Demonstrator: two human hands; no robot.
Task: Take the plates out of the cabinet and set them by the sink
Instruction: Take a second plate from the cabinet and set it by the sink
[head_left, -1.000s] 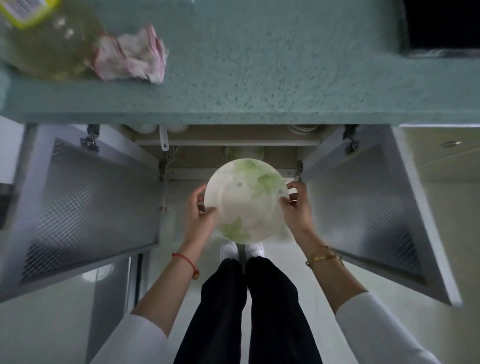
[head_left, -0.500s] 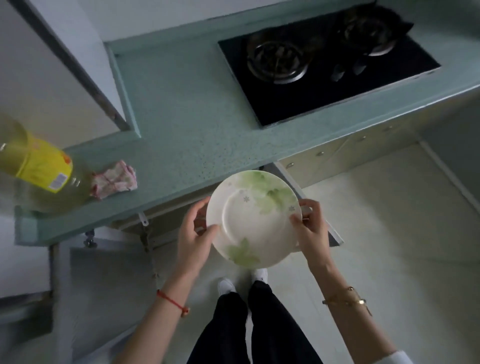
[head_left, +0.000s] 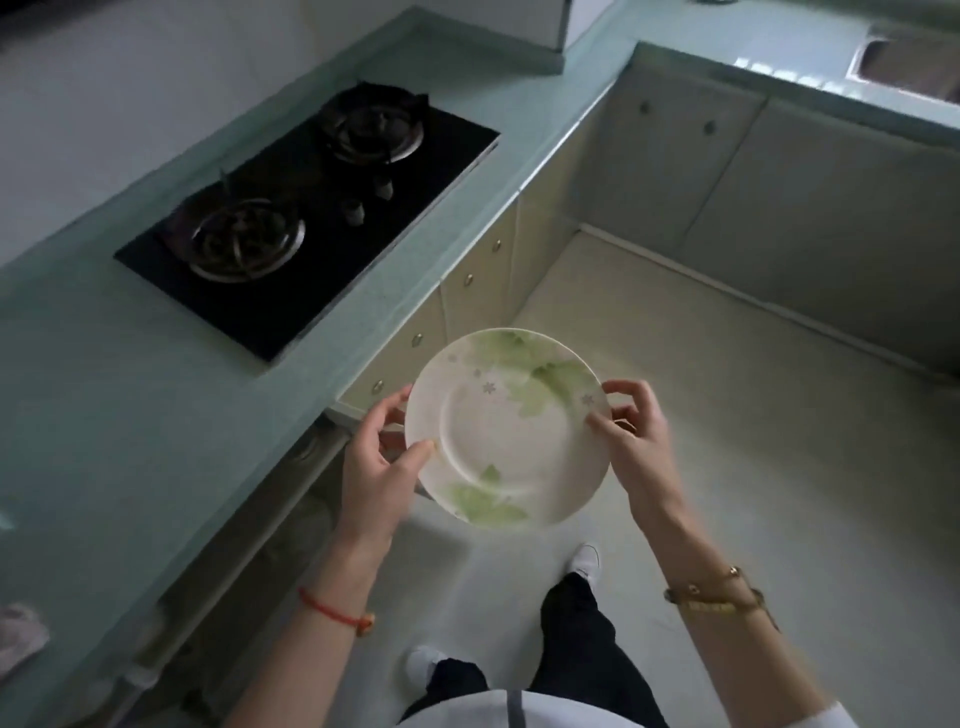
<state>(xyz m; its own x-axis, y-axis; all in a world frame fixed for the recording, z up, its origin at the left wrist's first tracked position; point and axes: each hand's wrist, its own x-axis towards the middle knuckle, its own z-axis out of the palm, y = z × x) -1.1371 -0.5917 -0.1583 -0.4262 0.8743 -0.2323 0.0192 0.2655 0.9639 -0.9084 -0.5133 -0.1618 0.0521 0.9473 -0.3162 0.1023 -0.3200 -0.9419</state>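
Two hands, left hand (head_left: 382, 462) and right hand (head_left: 631, 441), pinched on leaf-patterned plate (head_left: 506, 428) rim by fingertips; slip risked mid-carry, sink (head_left: 904, 62) well apart

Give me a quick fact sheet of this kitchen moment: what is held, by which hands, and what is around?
held item: round white plate with green leaf print, roughly level, carried above the floor
left hand: grips the plate's left rim
right hand: grips the plate's right rim
counter: pale green countertop, to the left
cooker: black two-burner gas hob, set into the counter
sink: steel, far right corner, only partly in view
plate status: not yet set down
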